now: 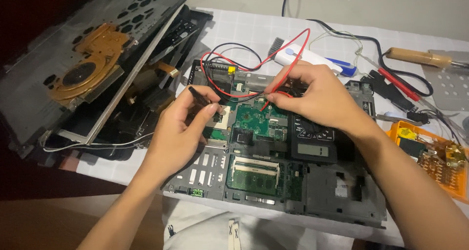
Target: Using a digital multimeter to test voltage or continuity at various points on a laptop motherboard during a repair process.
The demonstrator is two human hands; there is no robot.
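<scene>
left hand pinches black probe | right hand pinches red probe | both tips angled down onto circuit board for contact

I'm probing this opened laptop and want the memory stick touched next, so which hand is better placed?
Probably left: the left hand with its black probe sits nearer the memory stick; the right hand holds the red probe farther up.
</scene>
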